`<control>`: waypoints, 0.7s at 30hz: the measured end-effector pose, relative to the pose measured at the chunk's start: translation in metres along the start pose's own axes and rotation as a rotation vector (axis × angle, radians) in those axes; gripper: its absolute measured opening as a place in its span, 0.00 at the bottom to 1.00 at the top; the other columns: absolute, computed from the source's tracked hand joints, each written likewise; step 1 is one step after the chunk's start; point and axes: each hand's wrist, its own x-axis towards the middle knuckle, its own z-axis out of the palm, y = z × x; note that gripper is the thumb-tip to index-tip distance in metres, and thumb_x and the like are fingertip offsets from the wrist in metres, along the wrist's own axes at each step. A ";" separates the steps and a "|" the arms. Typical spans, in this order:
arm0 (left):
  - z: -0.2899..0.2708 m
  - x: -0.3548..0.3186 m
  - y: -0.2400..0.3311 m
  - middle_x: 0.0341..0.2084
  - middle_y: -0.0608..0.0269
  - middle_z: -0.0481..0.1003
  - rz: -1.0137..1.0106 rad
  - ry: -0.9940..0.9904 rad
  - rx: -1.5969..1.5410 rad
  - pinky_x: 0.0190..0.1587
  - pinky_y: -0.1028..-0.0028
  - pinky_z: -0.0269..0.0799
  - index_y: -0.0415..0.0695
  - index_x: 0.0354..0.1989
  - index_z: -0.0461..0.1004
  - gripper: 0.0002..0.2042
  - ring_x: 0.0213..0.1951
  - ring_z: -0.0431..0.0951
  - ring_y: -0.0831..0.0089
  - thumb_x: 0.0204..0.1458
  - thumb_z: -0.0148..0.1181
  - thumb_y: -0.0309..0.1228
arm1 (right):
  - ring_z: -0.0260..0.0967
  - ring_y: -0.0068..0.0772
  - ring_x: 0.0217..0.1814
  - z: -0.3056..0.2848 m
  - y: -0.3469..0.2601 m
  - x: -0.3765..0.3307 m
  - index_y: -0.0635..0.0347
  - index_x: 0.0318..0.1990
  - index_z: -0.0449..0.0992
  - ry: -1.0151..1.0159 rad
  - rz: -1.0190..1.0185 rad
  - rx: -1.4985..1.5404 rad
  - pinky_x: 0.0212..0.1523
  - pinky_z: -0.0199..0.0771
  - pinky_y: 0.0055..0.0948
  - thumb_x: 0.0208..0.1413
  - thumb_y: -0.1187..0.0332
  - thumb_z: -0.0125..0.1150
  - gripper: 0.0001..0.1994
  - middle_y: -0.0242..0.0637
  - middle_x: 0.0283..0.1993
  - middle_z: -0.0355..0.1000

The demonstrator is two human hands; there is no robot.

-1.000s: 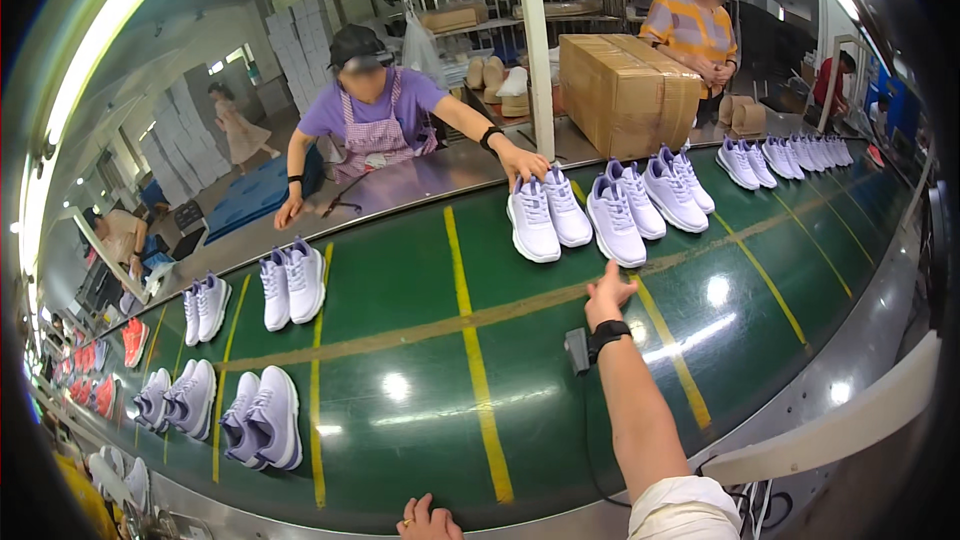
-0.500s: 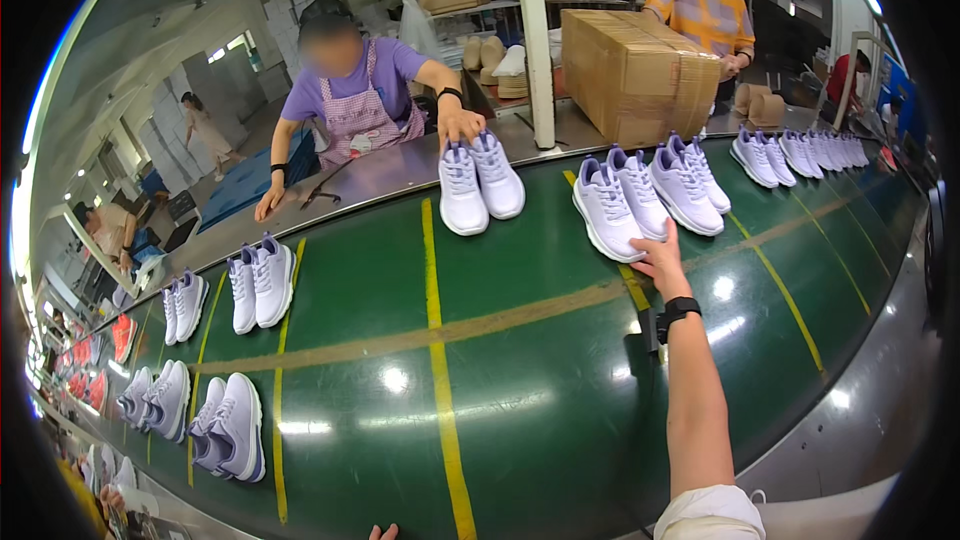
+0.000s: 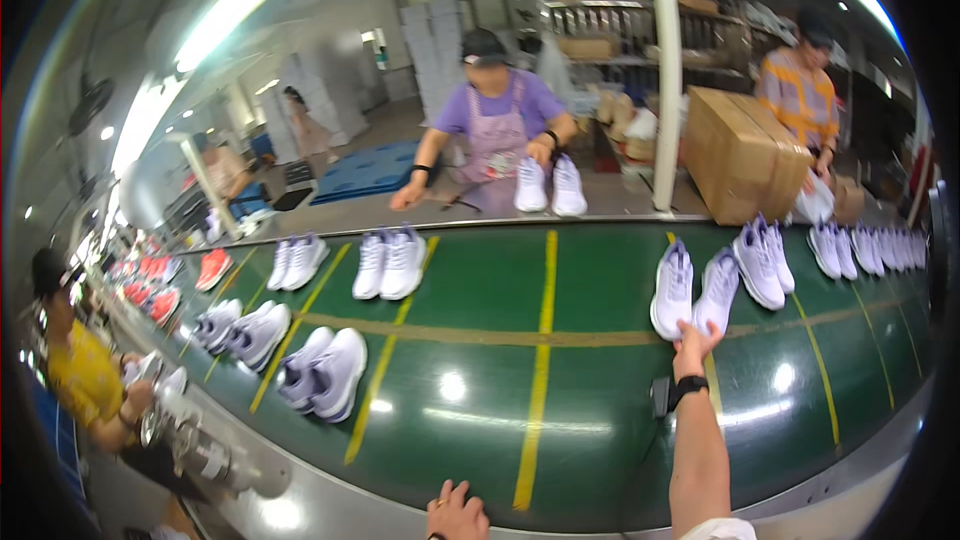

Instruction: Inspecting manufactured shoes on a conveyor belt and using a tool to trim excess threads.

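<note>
My right hand (image 3: pixel 695 345) reaches across a green conveyor belt (image 3: pixel 470 380) and grips the toe of a white sneaker (image 3: pixel 716 292) between thumb and fingers. Its mate, another white sneaker (image 3: pixel 673 290), stands just left with a gap between them. A dark band circles my right wrist. At the belt's near edge my left hand (image 3: pixel 457 513) is held low, fingers apart and holding nothing. Just right of the gripped shoe stands another white pair (image 3: pixel 764 262). Across the belt, a co-worker in purple has a hand on a white pair (image 3: pixel 550 187) at the metal ledge.
More white pairs (image 3: pixel 390 262) stand to the left, with lilac-soled ones (image 3: pixel 325 375) nearer. A row of pairs (image 3: pixel 870 248) runs off right. A taped carton (image 3: pixel 745 155) sits beyond, beside a white post (image 3: pixel 665 80). A dark box (image 3: pixel 660 397) adjoins my right wrist. A person in yellow works at left.
The view has swung left, and my left hand has come further into it. The co-worker's pair has gone from the belt to the ledge. The two shoes by my right hand have spread apart.
</note>
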 end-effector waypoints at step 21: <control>-0.017 0.017 -0.046 0.34 0.52 0.71 -0.382 0.504 -1.116 0.45 0.66 0.66 0.37 0.40 0.69 0.12 0.38 0.71 0.61 0.56 0.49 0.34 | 0.70 0.31 0.37 -0.253 -0.064 -0.391 0.48 0.51 0.54 -0.674 0.510 -0.285 0.28 0.73 0.31 0.40 0.77 0.68 0.32 0.38 0.44 0.65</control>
